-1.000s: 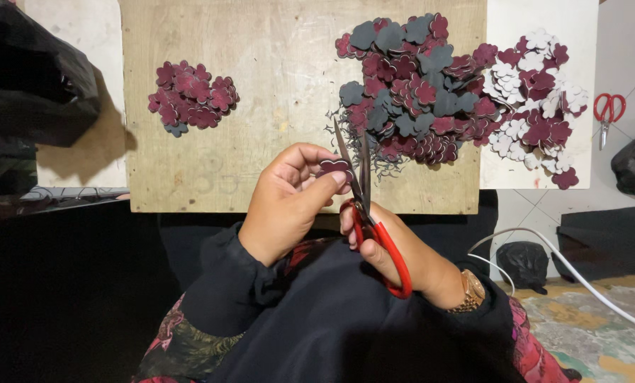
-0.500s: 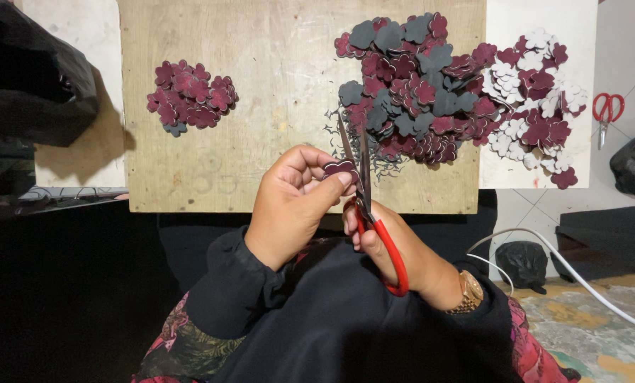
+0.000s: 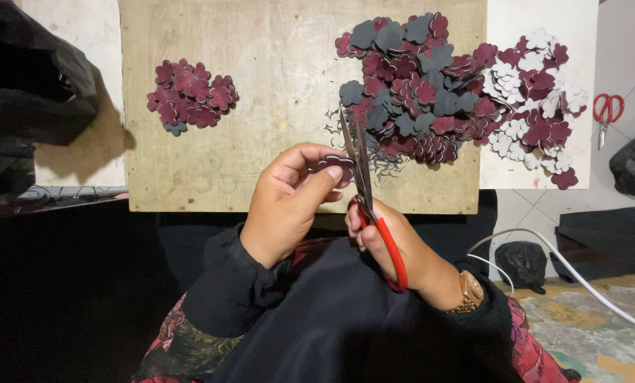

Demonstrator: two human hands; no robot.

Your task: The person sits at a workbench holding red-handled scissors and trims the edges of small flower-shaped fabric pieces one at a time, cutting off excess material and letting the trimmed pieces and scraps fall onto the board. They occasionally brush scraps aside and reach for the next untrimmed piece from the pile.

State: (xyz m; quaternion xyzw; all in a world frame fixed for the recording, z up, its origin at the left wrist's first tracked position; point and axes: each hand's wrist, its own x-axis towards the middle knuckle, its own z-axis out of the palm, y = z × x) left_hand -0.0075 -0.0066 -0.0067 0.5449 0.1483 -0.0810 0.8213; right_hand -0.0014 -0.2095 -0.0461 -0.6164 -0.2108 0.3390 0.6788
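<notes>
Plenty of bare room on the wooden board [image 3: 282,85] between the small maroon flower pile [image 3: 190,96] at its left and the big mixed pile [image 3: 445,85] at its right. Right edge pretty much blocked, flowers spilling past onto the white sheet [image 3: 537,21]. Near edge crowded by both hands and the scissors [image 3: 363,181].

A bare wooden board [image 3: 275,106] is laid flat, with a white board [image 3: 537,18] set just beside it on the right. A small heap of dark red flower cutouts [image 3: 190,96] is seen on the wooden board's left part. A large heap of red, grey and white flower cutouts [image 3: 459,92] is spread across both boards. Thin offcuts [image 3: 335,124] are scattered at the large heap's left edge.
</notes>
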